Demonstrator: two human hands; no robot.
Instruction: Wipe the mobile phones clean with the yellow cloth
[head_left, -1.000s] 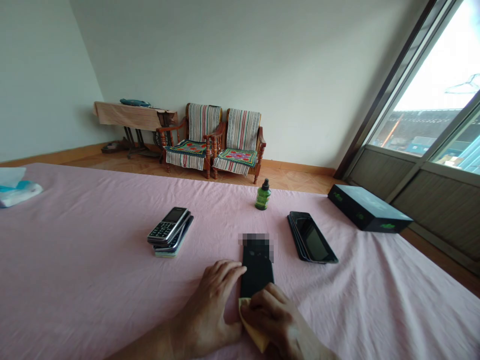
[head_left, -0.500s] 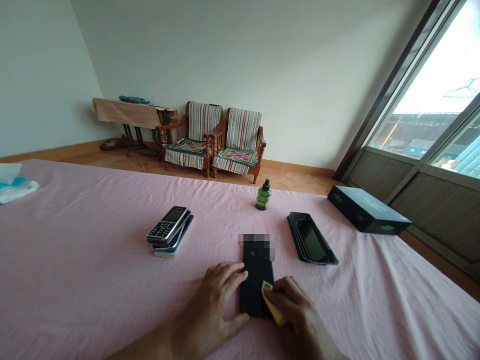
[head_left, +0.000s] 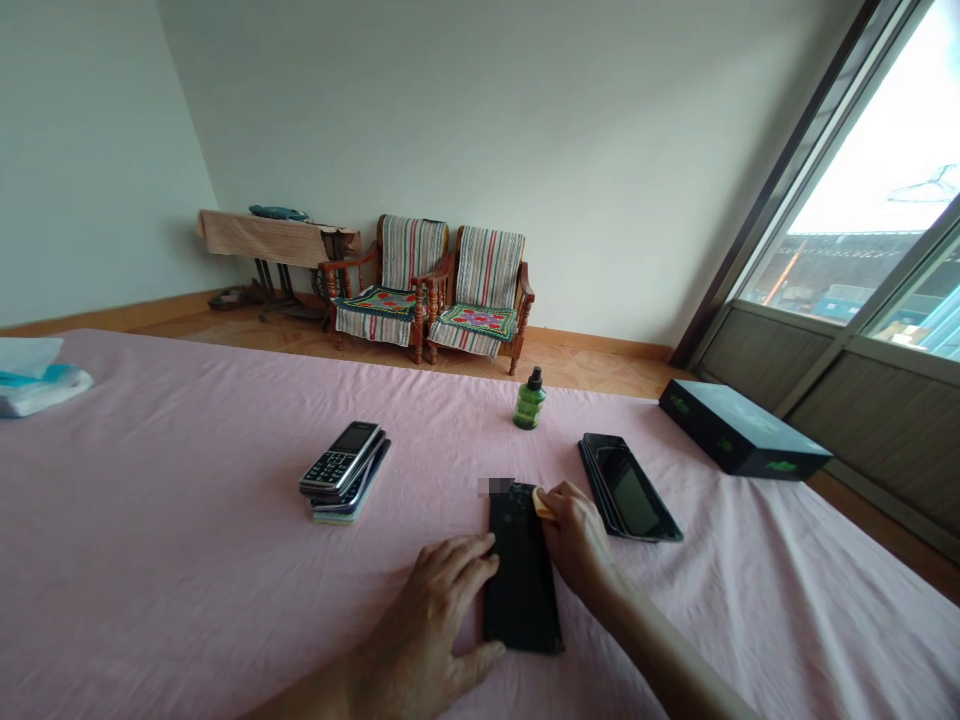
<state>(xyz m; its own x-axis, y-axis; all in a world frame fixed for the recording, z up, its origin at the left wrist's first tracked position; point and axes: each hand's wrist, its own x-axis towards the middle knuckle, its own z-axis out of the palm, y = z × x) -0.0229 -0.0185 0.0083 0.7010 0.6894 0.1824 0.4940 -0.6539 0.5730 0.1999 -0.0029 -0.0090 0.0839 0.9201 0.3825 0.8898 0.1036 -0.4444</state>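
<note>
A black smartphone [head_left: 521, 590] lies flat on the pink sheet, with small spots near its far end, where a blurred patch covers one corner. My left hand [head_left: 435, 610] rests beside it, fingers and thumb apart, the tips touching its left edge and near corner. A small yellow cloth [head_left: 542, 505] is pinched in my right hand [head_left: 576, 535], pressed against the phone's upper right part. To the left sits a stack of phones, a keypad phone [head_left: 343, 458] on top. Right of my right hand lies another stack, topped by a dark touchscreen phone [head_left: 634, 490].
A green spray bottle [head_left: 529, 402] stands upright beyond the phone. At the right is a black box [head_left: 742, 430] with green marks. A tissue pack [head_left: 45, 388] lies at the far left. Two wooden chairs [head_left: 480, 290] stand by the wall past the sheet's edge.
My right hand has slid the cloth forward along the phone's right side, from the near end to the far end. My left hand stays at the left edge. The view has tilted slightly.
</note>
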